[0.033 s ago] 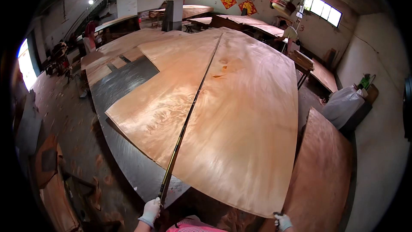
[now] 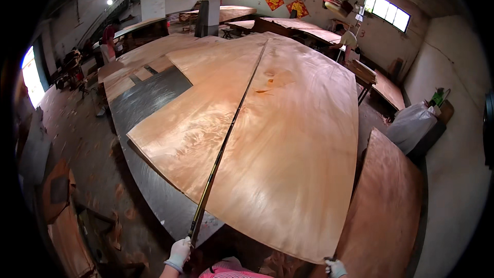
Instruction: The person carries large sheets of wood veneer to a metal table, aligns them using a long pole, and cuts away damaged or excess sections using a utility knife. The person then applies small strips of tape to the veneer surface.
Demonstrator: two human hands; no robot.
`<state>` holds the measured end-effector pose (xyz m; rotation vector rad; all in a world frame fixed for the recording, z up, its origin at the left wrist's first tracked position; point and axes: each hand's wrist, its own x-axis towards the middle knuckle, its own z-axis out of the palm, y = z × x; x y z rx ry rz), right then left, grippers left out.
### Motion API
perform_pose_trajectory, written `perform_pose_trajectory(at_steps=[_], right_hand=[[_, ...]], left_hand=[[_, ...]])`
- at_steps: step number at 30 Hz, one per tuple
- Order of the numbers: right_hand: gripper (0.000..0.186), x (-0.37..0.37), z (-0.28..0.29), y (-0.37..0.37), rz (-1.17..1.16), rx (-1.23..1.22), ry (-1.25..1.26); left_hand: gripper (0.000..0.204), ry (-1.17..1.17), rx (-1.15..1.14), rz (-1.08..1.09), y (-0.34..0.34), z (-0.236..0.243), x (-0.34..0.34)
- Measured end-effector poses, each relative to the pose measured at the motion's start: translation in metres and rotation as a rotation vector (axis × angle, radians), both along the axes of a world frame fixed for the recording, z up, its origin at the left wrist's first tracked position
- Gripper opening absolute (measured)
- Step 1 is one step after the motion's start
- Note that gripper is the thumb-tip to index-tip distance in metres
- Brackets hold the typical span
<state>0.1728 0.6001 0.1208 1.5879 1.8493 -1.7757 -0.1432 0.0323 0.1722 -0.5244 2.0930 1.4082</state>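
Note:
A broad, pale wood veneer sheet [image 2: 288,175] spreads over a dark-topped table [image 2: 154,185] in front of me. Across it, from near me to the far edge, runs a long thin black pole [image 2: 226,136] with yellowish marks at its near part. My left hand [image 2: 179,253], in a white glove, is closed round the pole's near end at the table's front edge. At the sheet's near right corner, my gloved right hand [image 2: 336,268] is closed on the veneer. A small dark bit shows by its fingertips, too small to name.
A reddish wood sheet [image 2: 388,201] leans low on the right, beside a bulging whitish plastic bag [image 2: 410,126]. Two people work at the back, one at left [image 2: 109,40], one at right [image 2: 347,40]. A pillar [image 2: 207,7] rises behind the table. Wood scraps litter the left floor.
My right hand has shifted slightly left and down with the sheet's near corner. The left hand has moved slightly left and still holds the pole.

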Motion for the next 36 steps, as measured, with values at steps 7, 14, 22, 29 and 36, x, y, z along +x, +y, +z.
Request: perform_pose_trajectory(at_steps=[7, 14, 22, 29, 36], right_hand=[[0.034, 0.121, -0.091, -0.134, -0.078, -0.374, -0.023], [0.028, 0.153, -0.102, -0.169, 0.513, 0.011, -0.172], [0.02, 0.055, -0.066, -0.091, 0.261, -0.003, -0.282], [0.04, -0.002, -0.083, -0.054, 0.752, 0.317, -0.341], [0.044, -0.047, -0.04, -0.03, 0.895, 0.356, -0.346]], left_hand=[[0.045, -0.026, -0.077, 0.021, -0.061, 0.002, 0.108], [0.045, 0.248, -0.525, -0.194, -0.113, -0.015, 0.168], [0.024, 1.11, -0.96, 0.223, -0.08, 0.039, 0.071], [0.063, -0.376, -0.156, -0.211, -0.018, -0.053, 0.074], [0.069, -0.414, -0.179, -0.524, 0.059, -0.102, 0.088]])
